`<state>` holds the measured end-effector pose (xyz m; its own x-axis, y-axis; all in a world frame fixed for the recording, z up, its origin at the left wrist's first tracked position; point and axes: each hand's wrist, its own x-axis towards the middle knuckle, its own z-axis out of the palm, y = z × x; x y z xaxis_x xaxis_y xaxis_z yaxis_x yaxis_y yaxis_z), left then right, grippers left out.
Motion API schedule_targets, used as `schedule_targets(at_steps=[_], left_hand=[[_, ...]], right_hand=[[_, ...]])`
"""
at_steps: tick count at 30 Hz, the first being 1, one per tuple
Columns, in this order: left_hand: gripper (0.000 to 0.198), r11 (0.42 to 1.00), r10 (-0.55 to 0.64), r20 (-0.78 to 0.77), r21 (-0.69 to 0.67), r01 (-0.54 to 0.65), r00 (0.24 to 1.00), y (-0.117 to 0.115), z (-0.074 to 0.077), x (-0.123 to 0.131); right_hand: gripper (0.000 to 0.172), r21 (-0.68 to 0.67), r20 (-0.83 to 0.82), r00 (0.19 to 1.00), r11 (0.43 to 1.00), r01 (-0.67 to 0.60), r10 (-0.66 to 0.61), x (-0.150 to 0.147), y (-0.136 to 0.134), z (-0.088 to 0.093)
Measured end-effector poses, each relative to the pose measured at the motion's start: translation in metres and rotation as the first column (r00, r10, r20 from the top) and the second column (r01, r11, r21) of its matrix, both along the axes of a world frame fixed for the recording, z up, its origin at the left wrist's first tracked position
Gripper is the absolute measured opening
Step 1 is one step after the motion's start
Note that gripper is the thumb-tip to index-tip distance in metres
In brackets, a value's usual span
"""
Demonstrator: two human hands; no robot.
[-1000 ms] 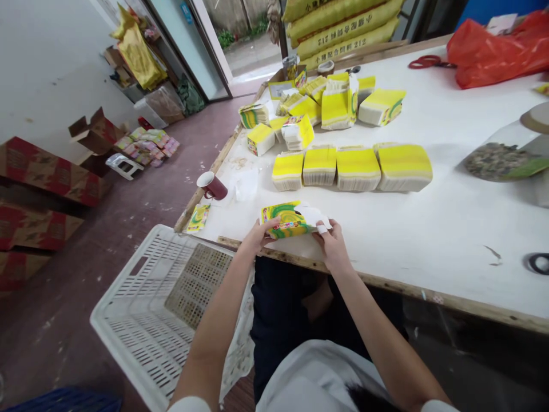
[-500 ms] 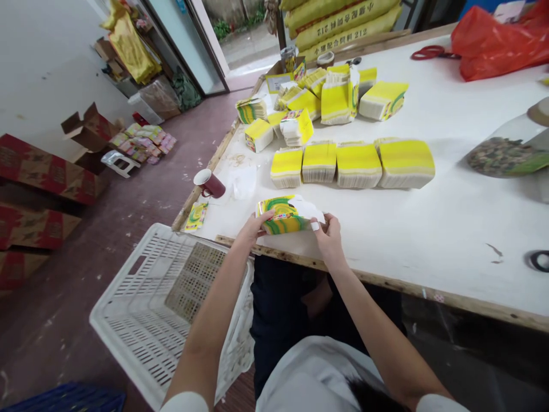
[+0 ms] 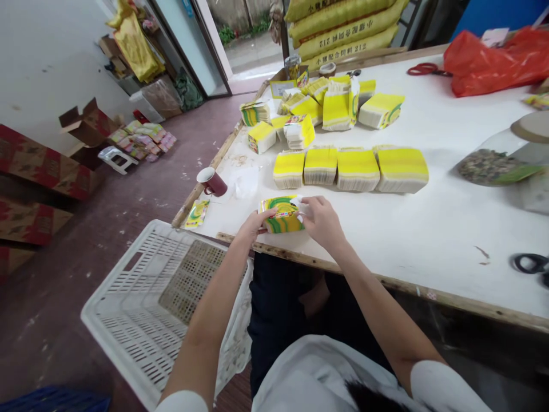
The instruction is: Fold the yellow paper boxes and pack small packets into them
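Note:
A stack of yellow-and-green printed packets (image 3: 283, 222) rests near the table's front edge. My left hand (image 3: 256, 222) grips its left end, thumb on top and fingers below. At the right end, my right hand (image 3: 321, 220) is closed, fingertips against the stack and a white band or flap there; the hand covers most of that white piece. Just beyond the hands is a row of several stacks with plain yellow tops (image 3: 358, 163).
Loose stacks (image 3: 338, 106) pile up farther back. A maroon mug (image 3: 215, 183) and a single packet (image 3: 198, 213) lie to the left. A white plastic crate (image 3: 141, 286) is below the table edge. To the right are a jar (image 3: 493, 163), a red bag (image 3: 493, 63) and red-handled scissors (image 3: 424, 69).
My right hand has moved left and up, over the right end of the stack. The white flap that stuck out there is now mostly covered. My left hand keeps its hold.

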<state>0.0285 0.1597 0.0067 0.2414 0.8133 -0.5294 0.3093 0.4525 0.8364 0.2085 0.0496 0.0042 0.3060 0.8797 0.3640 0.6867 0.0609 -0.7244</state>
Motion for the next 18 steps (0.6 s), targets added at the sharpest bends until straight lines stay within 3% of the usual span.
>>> schedule_targets(at_steps=[3, 12, 18], left_hand=[[0.051, 1.000, -0.018, -0.019, -0.003, 0.018, 1.000, 0.003, 0.001, 0.000], [0.043, 0.983, -0.180, -0.036, -0.036, 0.179, 0.983, 0.008, 0.007, -0.004], [0.050, 0.992, -0.125, -0.020, -0.004, 0.125, 0.992, 0.001, 0.007, -0.002]], right_hand=[[0.024, -0.143, 0.111, 0.994, 0.990, 0.004, 0.013, -0.006, 0.009, 0.008], [0.013, -0.248, 0.208, 0.977, 0.964, 0.094, -0.042, -0.025, -0.016, 0.022], [0.018, -0.372, 0.252, 0.967, 0.920, 0.125, -0.030, -0.029, -0.010, 0.035]])
